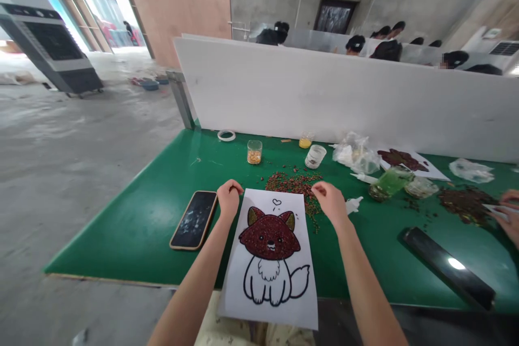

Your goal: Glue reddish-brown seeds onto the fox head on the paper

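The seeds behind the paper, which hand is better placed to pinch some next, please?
The right hand, I'd judge: its fingertips are at the edge of the seeds, while the left hand is beside the paper's corner, farther off.

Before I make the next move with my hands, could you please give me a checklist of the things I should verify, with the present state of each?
1. Whole paper sheet supported by the green table: not ok, its lower part extends past the front edge.
2. Phone apart from the sheet: ok, it lies to the left.
3. Glass with orange pieces upright: ok.
4. Right hand near the loose pile: ok, the fingers are at its right side.
5. Piece held in the right fingers: cannot tell, too small.
6. Left hand pressing the sheet: cannot tell; it is beside the upper left corner.
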A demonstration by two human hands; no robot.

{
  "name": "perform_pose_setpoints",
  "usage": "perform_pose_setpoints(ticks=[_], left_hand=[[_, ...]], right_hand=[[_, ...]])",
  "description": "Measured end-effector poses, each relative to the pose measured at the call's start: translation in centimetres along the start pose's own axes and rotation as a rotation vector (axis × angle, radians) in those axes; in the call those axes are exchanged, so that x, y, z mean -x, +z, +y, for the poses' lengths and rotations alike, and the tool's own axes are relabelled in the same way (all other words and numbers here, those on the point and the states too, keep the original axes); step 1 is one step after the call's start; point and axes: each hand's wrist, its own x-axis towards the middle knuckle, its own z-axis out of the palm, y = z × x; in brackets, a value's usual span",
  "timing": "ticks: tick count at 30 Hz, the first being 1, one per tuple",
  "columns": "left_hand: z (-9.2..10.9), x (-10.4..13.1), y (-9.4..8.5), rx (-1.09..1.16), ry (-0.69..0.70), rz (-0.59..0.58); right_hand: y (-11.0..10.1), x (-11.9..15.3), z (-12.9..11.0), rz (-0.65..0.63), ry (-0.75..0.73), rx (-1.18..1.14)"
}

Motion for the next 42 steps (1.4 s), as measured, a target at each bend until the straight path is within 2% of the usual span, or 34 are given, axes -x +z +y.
perform_pose_setpoints(ticks=[3,5,8,11,16,31,39,42], left_hand=[[0.0,-0.1,0.0,0.003,-0.004,0.005],[0.0,-0.1,-0.1,0.010,-0.006,0.010],[-0.2,-0.2,-0.1,0.025,-0.008,0.013],[-0.4,-0.2,-0.1,0.040,-0.012,0.008],[-0.6,-0.1,0.1,0.053,-0.010,-0.010],[-0.2,-0.1,0.1,0.063,-0.010,-0.026],[-0.3,-0.1,0.3,0.082,-0.005,-0.031],[-0.3,-0.1,0.3,0.084,-0.008,-0.039]], right_hand=[[0.9,-4.1,0.0,-0.163,-0.066,0.357],[1.3,-5.9,0.4,-0.245,-0.106,0.402],[1.6,-6.9,0.8,-0.310,-0.119,0.403],[1.8,-7.0,1.3,-0.338,-0.092,0.414],[1.9,-6.9,1.5,-0.314,-0.085,0.413],[2.2,-7.2,-0.8,-0.396,0.031,0.543],[3.3,-4.8,-1.9,-0.283,-0.061,0.621],[2.9,-3.9,-1.5,-0.184,-0.092,0.567]])
